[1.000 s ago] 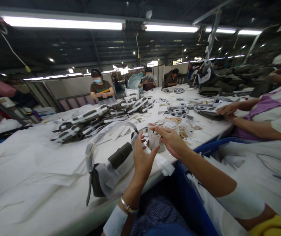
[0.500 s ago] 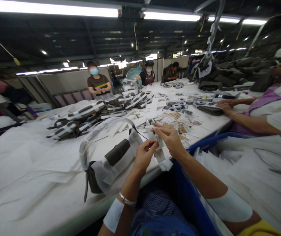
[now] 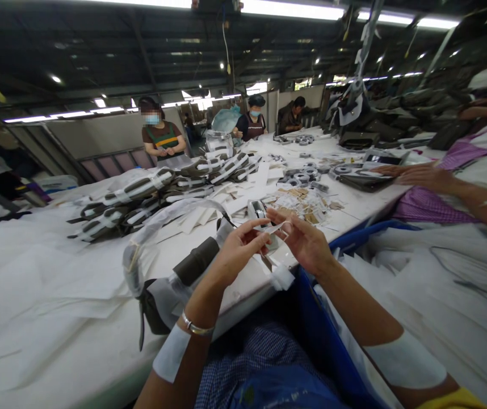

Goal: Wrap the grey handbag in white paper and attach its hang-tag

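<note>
A: Quick one. What could go wrong here?

B: Main risk, the thin white strip [image 3: 275, 228] between the hands. Looks flimsy, so uneven tension could twist or crease it. If it's sticky, can't tell, it could fold onto itself or catch a finger.

A: Drop risk?

B: Some. Only fingertips are near it, so a loose pinch could let it fall onto the desk [image 3: 243, 288] or into the blue bin [image 3: 311, 309] just below the right forearm. A fallen strip might get lost near the heap of paper pieces [image 3: 307, 204].

A: And the bag [image 3: 196, 260]?

B: On the desk, beside the left forearm, partly in translucent wrap. A careless elbow could nudge it or shift the wrap.

A: Hand pose, go.

B: Left hand [image 3: 240, 249] comes in from the left, wrist bent, fingers half curled, thumb and index around the strip's near end. Can't tell whether they grip it. Right hand [image 3: 306, 243] faces it, fingers bent inward; thumb and index seem to pinch the other end.

A: Arms?

B: Both reach forward over the desk's near edge, converging, hands raised above the surface. Metal bangle [image 3: 196, 326] on the left wrist.
</note>
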Motion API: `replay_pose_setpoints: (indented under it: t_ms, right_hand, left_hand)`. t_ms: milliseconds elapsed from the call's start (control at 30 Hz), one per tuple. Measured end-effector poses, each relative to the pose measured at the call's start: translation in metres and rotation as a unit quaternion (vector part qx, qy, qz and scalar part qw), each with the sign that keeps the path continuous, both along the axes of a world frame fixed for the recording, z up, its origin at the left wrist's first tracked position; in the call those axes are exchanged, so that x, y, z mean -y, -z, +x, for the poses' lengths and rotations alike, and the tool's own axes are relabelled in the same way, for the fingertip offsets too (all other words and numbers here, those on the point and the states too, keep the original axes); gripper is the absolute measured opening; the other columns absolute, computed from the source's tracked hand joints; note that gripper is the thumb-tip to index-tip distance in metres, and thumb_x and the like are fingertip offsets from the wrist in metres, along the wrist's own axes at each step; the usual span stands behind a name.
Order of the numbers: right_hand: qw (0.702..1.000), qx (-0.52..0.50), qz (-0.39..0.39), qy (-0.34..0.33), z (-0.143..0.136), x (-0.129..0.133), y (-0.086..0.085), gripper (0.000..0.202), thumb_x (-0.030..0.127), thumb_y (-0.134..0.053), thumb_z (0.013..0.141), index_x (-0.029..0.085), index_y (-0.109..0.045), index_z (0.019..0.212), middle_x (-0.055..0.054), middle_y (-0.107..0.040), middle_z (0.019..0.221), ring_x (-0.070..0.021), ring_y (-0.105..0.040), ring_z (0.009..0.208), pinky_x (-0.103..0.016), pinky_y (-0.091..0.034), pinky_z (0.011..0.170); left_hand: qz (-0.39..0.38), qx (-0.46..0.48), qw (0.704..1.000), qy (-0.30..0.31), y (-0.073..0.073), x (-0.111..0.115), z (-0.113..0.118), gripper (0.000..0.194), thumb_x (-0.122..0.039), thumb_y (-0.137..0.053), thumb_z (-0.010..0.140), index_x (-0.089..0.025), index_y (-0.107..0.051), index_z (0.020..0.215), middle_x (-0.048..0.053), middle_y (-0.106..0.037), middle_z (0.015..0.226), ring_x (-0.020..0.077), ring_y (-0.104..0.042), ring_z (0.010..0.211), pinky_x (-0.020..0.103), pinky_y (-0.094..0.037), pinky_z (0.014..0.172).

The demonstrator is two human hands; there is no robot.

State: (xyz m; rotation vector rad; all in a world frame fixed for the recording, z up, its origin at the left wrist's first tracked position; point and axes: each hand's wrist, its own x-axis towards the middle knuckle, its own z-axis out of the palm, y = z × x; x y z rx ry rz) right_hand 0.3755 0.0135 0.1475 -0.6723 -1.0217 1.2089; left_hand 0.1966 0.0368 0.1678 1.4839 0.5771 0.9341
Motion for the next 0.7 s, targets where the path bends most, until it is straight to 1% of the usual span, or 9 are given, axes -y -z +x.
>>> replay_pose_setpoints:
  t_ms: [100, 167, 267, 333, 400, 467, 567, 633, 700]
  right_hand:
    - [0.999, 0.025, 0.019, 0.018, 0.006, 0.004, 0.008, 0.049, 0.057, -0.051, 0.092, 0.024, -0.063, 0.057, -0.001, -0.071, 0.121, -0.0281, -0.053, 0.129, -0.044, -0.043, 0.106]
    - [0.994, 0.090, 0.045, 0.036, 0.010, 0.006, 0.017, 0.048, 0.058, -0.054, 0.091, 0.023, -0.067, 0.061, -0.002, -0.071, 0.119, -0.0291, -0.058, 0.122, -0.046, -0.041, 0.107]
    - [0.977, 0.173, 0.071, 0.103, 0.014, 0.006, 0.033, 0.045, 0.056, -0.057, 0.091, 0.024, -0.070, 0.063, -0.004, -0.072, 0.117, -0.0298, -0.061, 0.116, -0.047, -0.034, 0.111]
    - [0.976, 0.140, 0.054, 0.160, 0.013, 0.002, 0.040, 0.051, 0.058, -0.052, 0.093, 0.024, -0.067, 0.058, -0.004, -0.074, 0.112, -0.0300, -0.062, 0.115, -0.049, -0.033, 0.112]
    - [0.980, 0.088, 0.030, 0.175, 0.009, -0.004, 0.041, 0.052, 0.063, -0.049, 0.092, 0.024, -0.068, 0.063, -0.005, -0.072, 0.116, -0.0299, -0.059, 0.120, -0.049, -0.035, 0.111]
    - [0.991, 0.072, 0.009, 0.113, 0.003, -0.009, 0.038, 0.048, 0.069, -0.050, 0.089, 0.028, -0.075, 0.089, -0.005, -0.065, 0.130, -0.0294, -0.053, 0.129, -0.049, -0.037, 0.111]
    - [0.996, 0.063, -0.017, -0.062, -0.006, -0.008, 0.030, 0.064, 0.076, -0.047, 0.084, 0.033, -0.064, 0.128, -0.006, -0.055, 0.144, -0.0291, -0.050, 0.133, -0.051, -0.039, 0.110]
    - [0.991, 0.058, -0.009, -0.123, -0.010, -0.003, 0.025, 0.066, 0.074, -0.053, 0.083, 0.032, -0.059, 0.134, -0.007, -0.057, 0.142, -0.0287, -0.053, 0.130, -0.050, -0.040, 0.109]
    - [0.992, 0.069, 0.004, -0.110, -0.012, 0.003, 0.022, 0.064, 0.063, -0.070, 0.078, 0.031, -0.060, 0.133, -0.007, -0.064, 0.134, -0.0280, -0.057, 0.125, -0.047, -0.042, 0.108]
  left_hand:
    - [0.021, -0.021, 1.000, 0.004, -0.006, -0.002, 0.000, 0.037, -0.036, -0.068, 0.087, -0.022, -0.066, 0.120, 0.001, -0.067, 0.081, 0.0067, -0.047, 0.058, 0.019, -0.037, 0.055]
    - [0.029, -0.040, 0.999, 0.004, -0.009, -0.003, -0.001, 0.036, -0.038, -0.067, 0.087, -0.023, -0.067, 0.120, 0.000, -0.067, 0.080, 0.0059, -0.044, 0.056, 0.019, -0.032, 0.051]
    - [0.037, -0.052, 0.998, -0.002, -0.014, -0.005, -0.004, 0.038, -0.040, -0.066, 0.088, -0.024, -0.066, 0.122, 0.002, -0.069, 0.086, 0.0069, -0.048, 0.059, 0.019, -0.034, 0.052]
    - [0.047, -0.057, 0.997, -0.006, -0.017, -0.006, -0.006, 0.037, -0.040, -0.065, 0.089, -0.023, -0.066, 0.121, 0.004, -0.070, 0.092, 0.0083, -0.052, 0.065, 0.020, -0.038, 0.055]
    - [0.054, -0.065, 0.996, -0.012, -0.020, -0.007, -0.007, 0.037, -0.042, -0.063, 0.090, -0.021, -0.067, 0.120, 0.005, -0.069, 0.090, 0.0087, -0.053, 0.065, 0.020, -0.038, 0.055]
    - [0.056, -0.065, 0.996, -0.018, -0.022, -0.008, -0.008, 0.037, -0.044, -0.064, 0.089, -0.021, -0.067, 0.119, 0.004, -0.068, 0.087, 0.0076, -0.051, 0.062, 0.020, -0.034, 0.052]
    - [0.056, -0.060, 0.996, -0.030, -0.025, -0.009, -0.009, 0.037, -0.042, -0.066, 0.088, -0.021, -0.068, 0.119, 0.002, -0.067, 0.083, 0.0064, -0.048, 0.060, 0.019, -0.032, 0.051]
    - [0.058, -0.058, 0.996, -0.047, -0.027, -0.008, -0.010, 0.036, -0.041, -0.067, 0.088, -0.020, -0.068, 0.117, 0.002, -0.067, 0.082, 0.0067, -0.050, 0.061, 0.019, -0.034, 0.052]
    - [0.056, -0.055, 0.995, -0.065, -0.028, -0.007, -0.010, 0.034, -0.039, -0.067, 0.087, -0.019, -0.069, 0.114, 0.002, -0.068, 0.083, 0.0078, -0.054, 0.065, 0.019, -0.039, 0.056]
